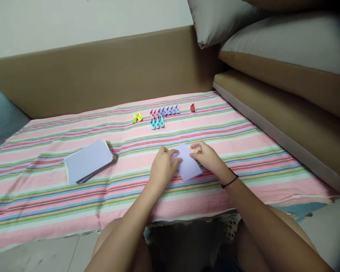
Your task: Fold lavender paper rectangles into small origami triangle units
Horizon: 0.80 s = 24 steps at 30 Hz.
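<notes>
Left hand (164,164) and right hand (205,155) at opposite edges of lavender paper (188,168); fingers spaced, clamping unconfirmed. Uneven pressure could skew a crease.

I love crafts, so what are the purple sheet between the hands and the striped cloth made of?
The purple sheet looks like matte paper: thin, with crisp straight edges. The striped cloth looks like dull woven fabric, maybe cotton: it shows soft wrinkles and no shine.
</notes>
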{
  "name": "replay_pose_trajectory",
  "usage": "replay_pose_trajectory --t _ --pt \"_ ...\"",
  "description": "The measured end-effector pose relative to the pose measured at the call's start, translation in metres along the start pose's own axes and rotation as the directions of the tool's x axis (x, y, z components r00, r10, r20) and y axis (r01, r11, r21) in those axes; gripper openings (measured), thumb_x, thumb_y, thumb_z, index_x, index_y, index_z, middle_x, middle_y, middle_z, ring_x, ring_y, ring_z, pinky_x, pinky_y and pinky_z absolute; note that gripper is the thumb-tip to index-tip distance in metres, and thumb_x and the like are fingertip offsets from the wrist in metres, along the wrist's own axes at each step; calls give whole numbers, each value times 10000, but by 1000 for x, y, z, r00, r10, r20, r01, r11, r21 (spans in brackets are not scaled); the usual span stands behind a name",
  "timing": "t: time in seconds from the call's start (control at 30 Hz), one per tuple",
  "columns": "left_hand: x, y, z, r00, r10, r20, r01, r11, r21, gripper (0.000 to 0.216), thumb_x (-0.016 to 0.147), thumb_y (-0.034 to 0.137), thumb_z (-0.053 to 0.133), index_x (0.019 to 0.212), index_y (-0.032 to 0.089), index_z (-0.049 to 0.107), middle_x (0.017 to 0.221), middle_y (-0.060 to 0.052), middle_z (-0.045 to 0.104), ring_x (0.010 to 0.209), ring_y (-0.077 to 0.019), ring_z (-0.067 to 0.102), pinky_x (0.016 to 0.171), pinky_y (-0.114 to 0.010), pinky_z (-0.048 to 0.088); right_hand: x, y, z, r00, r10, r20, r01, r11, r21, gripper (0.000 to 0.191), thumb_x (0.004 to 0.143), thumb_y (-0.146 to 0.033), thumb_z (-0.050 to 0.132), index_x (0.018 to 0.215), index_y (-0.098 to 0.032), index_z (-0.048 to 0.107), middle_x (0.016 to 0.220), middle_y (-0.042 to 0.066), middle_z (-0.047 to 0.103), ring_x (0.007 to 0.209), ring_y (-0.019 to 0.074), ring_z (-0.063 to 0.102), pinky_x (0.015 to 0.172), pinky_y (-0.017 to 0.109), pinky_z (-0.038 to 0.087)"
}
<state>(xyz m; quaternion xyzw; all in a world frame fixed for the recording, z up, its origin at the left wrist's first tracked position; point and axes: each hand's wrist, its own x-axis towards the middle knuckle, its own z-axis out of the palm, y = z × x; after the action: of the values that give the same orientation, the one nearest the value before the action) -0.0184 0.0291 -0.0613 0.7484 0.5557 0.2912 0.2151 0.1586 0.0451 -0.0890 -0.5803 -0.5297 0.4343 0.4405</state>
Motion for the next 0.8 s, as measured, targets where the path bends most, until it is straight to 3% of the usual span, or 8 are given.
replay_pose_trajectory --t 0.07,0.17,0.4,0.6,0.8 --pt "-4 -6 8 988 138 65 -146 980 135 324 822 271 587 1129 207 667 1261 -137 565 1165 -314 517 981 -450 393 -1 4 1 1000 -2 12 3 997 -71 233 617 -174 622 843 -212 580 513 -76 533 541 141 529 549 255 401" --pt "-11 -15 18 957 199 212 -241 951 195 416 882 324 509 1282 220 552 1439 -112 435 1360 -322 313 1080 -495 270 -2 5 -1 1000 -5 28 10 985 -170 222 647 -175 613 864 -215 585 543 -62 556 575 152 551 576 266 408" --pt "-20 -27 25 943 203 264 -268 934 237 515 920 448 396 1403 269 395 1501 -77 338 1408 -296 217 1120 -515 183 -5 0 -13 997 -77 27 82 934 -349 117 696 -203 628 813 -204 617 729 13 633 721 190 591 681 314 431" --pt "-22 -22 25 935 193 296 -297 884 362 520 938 458 342 1423 271 357 1522 -65 295 1414 -288 200 1121 -508 210 -2 5 -14 981 -116 157 164 925 -344 90 695 -210 684 768 -177 641 759 23 640 724 167 597 673 294 470" --pt "-22 -21 26 929 194 316 -320 849 420 595 910 538 355 1436 261 330 1533 -58 267 1418 -290 186 1125 -510 217 -1 9 -10 983 -116 140 162 911 -380 110 678 -144 706 763 -173 643 736 8 629 709 153 589 672 287 475"
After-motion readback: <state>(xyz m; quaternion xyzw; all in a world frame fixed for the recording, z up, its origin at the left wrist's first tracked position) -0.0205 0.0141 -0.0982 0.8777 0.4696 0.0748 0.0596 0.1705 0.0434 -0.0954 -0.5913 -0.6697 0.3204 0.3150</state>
